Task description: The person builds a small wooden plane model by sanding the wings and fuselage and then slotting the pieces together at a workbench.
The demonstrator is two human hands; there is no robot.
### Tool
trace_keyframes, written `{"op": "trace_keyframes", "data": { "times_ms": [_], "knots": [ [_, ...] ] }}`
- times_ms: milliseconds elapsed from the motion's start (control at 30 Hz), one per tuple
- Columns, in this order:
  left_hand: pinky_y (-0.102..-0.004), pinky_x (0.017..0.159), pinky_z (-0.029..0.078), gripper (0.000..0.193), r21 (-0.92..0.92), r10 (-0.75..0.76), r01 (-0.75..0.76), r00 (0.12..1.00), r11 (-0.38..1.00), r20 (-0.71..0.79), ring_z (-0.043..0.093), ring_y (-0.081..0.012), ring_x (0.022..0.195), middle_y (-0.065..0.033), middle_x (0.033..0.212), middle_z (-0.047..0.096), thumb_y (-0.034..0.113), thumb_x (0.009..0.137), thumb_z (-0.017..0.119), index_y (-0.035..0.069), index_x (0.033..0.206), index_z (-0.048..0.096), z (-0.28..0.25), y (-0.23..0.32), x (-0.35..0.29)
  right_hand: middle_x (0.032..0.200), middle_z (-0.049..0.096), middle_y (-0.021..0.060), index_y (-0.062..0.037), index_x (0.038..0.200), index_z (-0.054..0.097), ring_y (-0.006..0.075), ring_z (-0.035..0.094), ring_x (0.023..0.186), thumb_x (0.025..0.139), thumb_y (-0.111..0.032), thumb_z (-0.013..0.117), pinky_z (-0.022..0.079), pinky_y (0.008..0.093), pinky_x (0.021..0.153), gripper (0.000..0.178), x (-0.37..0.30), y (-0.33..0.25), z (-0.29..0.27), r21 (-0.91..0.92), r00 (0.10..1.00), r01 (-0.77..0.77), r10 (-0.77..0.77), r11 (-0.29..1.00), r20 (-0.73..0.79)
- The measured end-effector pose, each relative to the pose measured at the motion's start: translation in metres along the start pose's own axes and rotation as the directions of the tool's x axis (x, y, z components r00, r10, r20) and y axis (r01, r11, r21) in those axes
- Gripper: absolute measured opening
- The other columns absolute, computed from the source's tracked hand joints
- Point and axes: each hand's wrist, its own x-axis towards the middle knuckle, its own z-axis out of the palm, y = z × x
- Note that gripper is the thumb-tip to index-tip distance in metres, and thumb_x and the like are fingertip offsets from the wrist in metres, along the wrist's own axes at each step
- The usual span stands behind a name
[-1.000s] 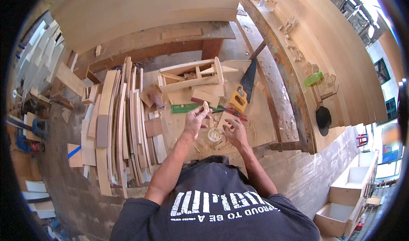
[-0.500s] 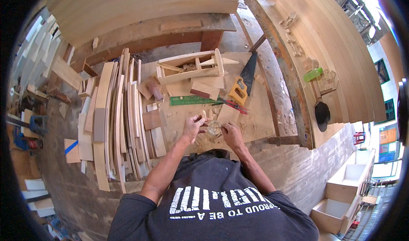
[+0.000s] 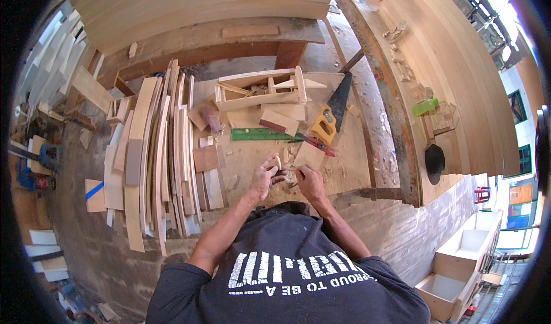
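Mid-frame, the left hand (image 3: 263, 180) pinched a wood piece (image 3: 279, 163), long axis pointing up-frame; the right hand (image 3: 310, 182) curled, grip unclear.

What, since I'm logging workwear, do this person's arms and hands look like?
The left hand and right hand are bare, as are both forearms. The sleeves are short and dark, part of a dark T-shirt with white print.

a small, slender, pale tan piece of wood (image 3: 278, 163) is held nearly upright in the left hand (image 3: 262, 180), its upper end showing, its lower part hidden by the grasp.
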Motion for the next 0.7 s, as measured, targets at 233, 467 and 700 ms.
{"op": "trace_keyframes", "data": {
  "times_ms": [233, 467, 700],
  "knots": [
    [-0.0337, 0.086, 0.059, 0.046, 0.039, 0.055, -0.055, 0.998, 0.998, -0.011, 0.069, -0.0233, 0.094, -0.017, 0.105, 0.066, 0.001, 0.101, 0.044, 0.005, 0.146, 0.038, 0.006, -0.004, 0.002, 0.089, 0.068, 0.0167, -0.0054, 0.093, 0.071, 0.0378, 0.065, 0.085, 0.087, -0.012, 0.061, 0.051, 0.0463, 0.073, 0.014, -0.001, -0.002, 0.003, -0.044, 0.985, 0.042, -0.034, 0.998, 0.17],
    [-0.0338, 0.088, 0.058, 0.046, 0.092, 0.077, -0.074, 0.997, 0.993, -0.03, 0.069, -0.0231, 0.095, -0.0171, 0.107, 0.067, 0.0, 0.101, 0.043, 0.005, 0.146, 0.037, 0.012, -0.007, 0.001, 0.09, 0.068, 0.0166, -0.0058, 0.094, 0.07, 0.0387, 0.065, 0.086, 0.088, -0.014, 0.061, 0.051, 0.0475, 0.073, 0.014, 0.008, 0.007, -0.004, -0.088, 0.972, 0.088, -0.067, 0.992, 0.224],
    [-0.0318, 0.087, 0.058, 0.046, 0.135, 0.127, -0.116, 0.989, 0.984, -0.071, 0.069, -0.0225, 0.097, -0.016, 0.107, 0.067, 0.001, 0.101, 0.044, 0.005, 0.146, 0.038, 0.015, -0.012, 0.0, 0.089, 0.067, 0.0197, -0.004, 0.092, 0.068, 0.0404, 0.064, 0.087, 0.089, -0.018, 0.061, 0.049, 0.0498, 0.073, 0.015, 0.017, 0.004, -0.009, -0.097, 0.932, 0.173, -0.131, 0.98, 0.337]
  ]
}}
